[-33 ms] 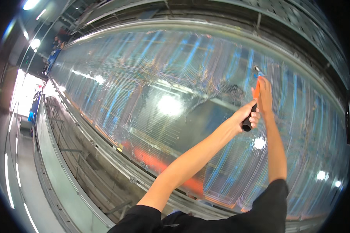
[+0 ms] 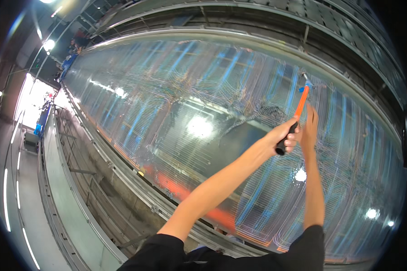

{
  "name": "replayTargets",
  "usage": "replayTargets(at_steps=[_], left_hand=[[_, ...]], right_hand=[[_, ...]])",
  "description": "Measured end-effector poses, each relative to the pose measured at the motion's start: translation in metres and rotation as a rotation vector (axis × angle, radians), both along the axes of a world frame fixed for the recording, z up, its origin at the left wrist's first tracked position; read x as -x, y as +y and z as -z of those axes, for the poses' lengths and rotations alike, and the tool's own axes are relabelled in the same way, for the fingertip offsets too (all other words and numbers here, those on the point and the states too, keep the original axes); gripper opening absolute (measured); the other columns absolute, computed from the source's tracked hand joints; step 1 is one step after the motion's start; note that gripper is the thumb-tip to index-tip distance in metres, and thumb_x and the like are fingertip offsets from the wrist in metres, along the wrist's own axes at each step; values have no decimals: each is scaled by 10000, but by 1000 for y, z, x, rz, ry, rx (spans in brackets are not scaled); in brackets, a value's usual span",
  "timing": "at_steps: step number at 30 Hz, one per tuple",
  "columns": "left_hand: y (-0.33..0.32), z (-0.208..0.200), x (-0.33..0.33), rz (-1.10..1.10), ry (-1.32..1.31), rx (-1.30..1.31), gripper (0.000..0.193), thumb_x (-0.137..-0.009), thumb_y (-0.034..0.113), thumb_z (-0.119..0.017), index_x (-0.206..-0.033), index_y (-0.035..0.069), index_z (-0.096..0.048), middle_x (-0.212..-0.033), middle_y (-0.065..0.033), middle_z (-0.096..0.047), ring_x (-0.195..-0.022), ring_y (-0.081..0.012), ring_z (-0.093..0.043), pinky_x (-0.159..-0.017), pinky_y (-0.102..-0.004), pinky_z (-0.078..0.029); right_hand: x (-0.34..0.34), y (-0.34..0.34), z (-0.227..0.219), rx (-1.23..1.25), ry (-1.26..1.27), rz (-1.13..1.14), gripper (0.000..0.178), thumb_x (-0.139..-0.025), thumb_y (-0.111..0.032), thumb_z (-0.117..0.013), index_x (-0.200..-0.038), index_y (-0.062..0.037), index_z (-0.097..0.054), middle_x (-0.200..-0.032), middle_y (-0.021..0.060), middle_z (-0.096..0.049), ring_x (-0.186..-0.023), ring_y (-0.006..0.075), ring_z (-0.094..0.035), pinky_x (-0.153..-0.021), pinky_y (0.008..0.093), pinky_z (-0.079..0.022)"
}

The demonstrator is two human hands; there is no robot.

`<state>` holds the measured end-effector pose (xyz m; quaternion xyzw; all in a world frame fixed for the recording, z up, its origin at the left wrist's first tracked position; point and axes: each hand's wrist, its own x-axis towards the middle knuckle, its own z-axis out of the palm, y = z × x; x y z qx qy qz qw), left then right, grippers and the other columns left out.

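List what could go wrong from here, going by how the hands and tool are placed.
1. Only the left hand holds the tool, by its black grip, so the far end might twist or swing.
2. The right hand is open close beside the tool, so a sideways slip could knock its fingers.
3. Bright glare on the glossy surface may hide details beneath it.

The left arm slants forward and rightward, the left grip curled inward; the right arm reaches straight ahead, the right grip just beside, fingers extended.
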<state>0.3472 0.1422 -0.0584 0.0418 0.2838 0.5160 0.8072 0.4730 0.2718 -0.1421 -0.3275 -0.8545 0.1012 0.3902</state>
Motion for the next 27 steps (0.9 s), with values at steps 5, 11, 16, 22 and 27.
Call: replayTargets(at_steps=[5, 11, 16, 22, 27], left_hand=[[-69, -26, 81, 45, 115, -128, 435, -1060, 515, -416, -853, 139, -486, -505, 86, -362, -312, -40, -318, -274, -231, -279], [-212, -8, 134, -158, 624, 369, 440, -1032, 523, -492, -826, 134, -472, -509, 65, -354, -359, -67, -368, -325, -283, -325], [-360, 32, 131, -236, 1177, 540, 493, -998, 528, -548, -769, 93, -506, -531, -13, -488, -383, -151, -488, -371, -318, -408], [-430, 10, 155, -426, 1703, 407, 523, -981, 495, -571, -785, 10, -578, -606, -153, -617, -503, -288, -652, -500, -415, -515], [-462, 0, 205, -304, 2471, 634, 428, -956, 428, -604, -978, 2, -647, -904, -256, -701, -861, -437, -693, -776, -537, -535]], right_hand=[[-77, -177, 31, 311, 55, 177, 510, -993, -323, -607, -1360, 13, -498, -1293, 232, -554, -1237, 412, -528, -1052, 483, -420], [-167, -376, 67, 719, 104, 193, 289, -917, -118, -642, -1184, -9, -628, -1045, 156, -668, -918, 284, -665, -779, 380, -538], [-176, -457, 53, 852, 113, 197, 216, -937, -148, -642, -1116, -29, -662, -914, 158, -705, -801, 272, -698, -709, 382, -555], [-147, -484, 31, 767, 13, -52, 156, -957, -153, -626, -1020, -19, -677, -832, 153, -706, -727, 263, -699, -670, 357, -545], [-132, -486, 2, 623, -49, -171, 164, -955, -170, -635, -944, -12, -679, -766, 145, -684, -672, 237, -681, -625, 342, -518]])
